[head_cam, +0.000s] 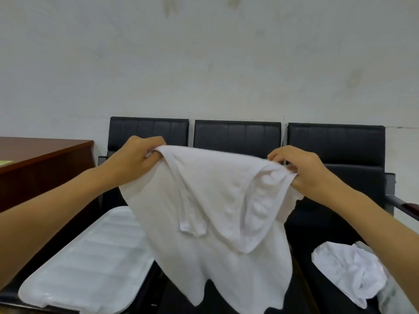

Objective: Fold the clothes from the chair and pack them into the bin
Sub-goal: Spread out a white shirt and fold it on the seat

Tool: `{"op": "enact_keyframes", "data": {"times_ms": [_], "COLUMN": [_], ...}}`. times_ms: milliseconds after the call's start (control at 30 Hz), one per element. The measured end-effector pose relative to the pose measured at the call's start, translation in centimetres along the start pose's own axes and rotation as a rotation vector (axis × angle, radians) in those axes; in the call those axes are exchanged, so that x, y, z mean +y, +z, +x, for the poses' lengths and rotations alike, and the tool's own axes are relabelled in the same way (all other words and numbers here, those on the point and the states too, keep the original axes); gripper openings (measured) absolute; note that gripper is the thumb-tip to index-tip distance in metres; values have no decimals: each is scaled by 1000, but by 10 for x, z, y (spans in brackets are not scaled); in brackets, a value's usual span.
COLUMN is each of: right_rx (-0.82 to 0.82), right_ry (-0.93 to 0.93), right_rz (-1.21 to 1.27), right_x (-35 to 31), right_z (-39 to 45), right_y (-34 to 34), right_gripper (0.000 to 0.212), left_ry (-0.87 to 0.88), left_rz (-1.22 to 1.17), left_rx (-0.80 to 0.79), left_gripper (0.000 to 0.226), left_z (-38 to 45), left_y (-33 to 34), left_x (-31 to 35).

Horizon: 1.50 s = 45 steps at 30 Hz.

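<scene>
Currently both hands, left hand (133, 158) and right hand (301, 169), pinch the white shirt's (217, 214) top edge, grips closed on fabric, holding it spread above black chairs (238, 137).

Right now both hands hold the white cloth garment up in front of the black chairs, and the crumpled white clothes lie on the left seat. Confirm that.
Wrong side: the head view shows the crumpled white clothes on the right seat.
</scene>
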State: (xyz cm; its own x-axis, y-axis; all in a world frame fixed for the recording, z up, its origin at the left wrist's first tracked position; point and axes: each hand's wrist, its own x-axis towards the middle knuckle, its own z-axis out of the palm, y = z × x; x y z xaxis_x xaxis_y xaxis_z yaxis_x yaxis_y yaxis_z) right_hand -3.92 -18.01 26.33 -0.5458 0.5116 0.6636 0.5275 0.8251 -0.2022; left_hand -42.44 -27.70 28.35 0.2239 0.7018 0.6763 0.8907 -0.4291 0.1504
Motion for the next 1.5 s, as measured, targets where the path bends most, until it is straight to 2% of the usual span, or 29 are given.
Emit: {"op": "enact_keyframes", "data": {"times_ms": [100,167,300,333,400,567,667,733,767,833,900,1000,1067,1133,1200,1333,1400,1500], "right_rx": [31,75,-18,-74,-171,-216,-440,-584,-632,-663,-620,-511,-374,-177,5,184,204,177], "right_ry": [145,128,-86,-131,-137,-112,-157,-202,-221,-209,-181,-61,-21,-3,29,23,71,120], "right_rz": [268,310,63,-7,-96,-60,-149,-361,-449,-471,-330,65,267,409,487,534,579,495], "right_x": [-7,-4,5,8,11,4,-10,-17,-19,-20,-19,-18,-19,-16,-10,-7,-4,8], "right_z": [-2,-5,-14,-17,-22,-29,-30,-29,-28,-29,-34,-42,-43,-40,-33,-18,-11,-6], "right_y": [8,15,23,25,27,37,44,52,58,71,82,96,100,100,97,85,74,53], "right_gripper": [31,35,62,62,61,82,89,97,99,97,98,101,99,85,73,59,55,65], "left_ry": [22,8,5,-4,-24,-3,-14,-16,-12,6,22,24,29,23,23,19,-35,-104], "left_rz": [-9,-42,-86,-70,-48,-48,-42,-37,-32,-29,-30,-36,-39,-58,-86,-131,-173,-225], "left_rx": [-62,-37,12,-5,-33,-54,-88,-101,-107,-127,-151,-168,-167,-151,-128,-143,-120,-102], "left_gripper": [22,28,23,22,20,13,14,12,13,12,28,42,38,24,23,25,26,27], "left_z": [-1,-1,-2,-2,-4,-6,-5,-4,-3,-2,0,2,3,1,-1,-4,-5,-6], "left_y": [9,12,10,10,11,19,25,28,29,31,32,33,32,30,29,29,31,35], "left_x": [1,3,1,-2,-5,-7,-4,-3,-2,-1,3,5,4,3,5,6,-1,-10]}}
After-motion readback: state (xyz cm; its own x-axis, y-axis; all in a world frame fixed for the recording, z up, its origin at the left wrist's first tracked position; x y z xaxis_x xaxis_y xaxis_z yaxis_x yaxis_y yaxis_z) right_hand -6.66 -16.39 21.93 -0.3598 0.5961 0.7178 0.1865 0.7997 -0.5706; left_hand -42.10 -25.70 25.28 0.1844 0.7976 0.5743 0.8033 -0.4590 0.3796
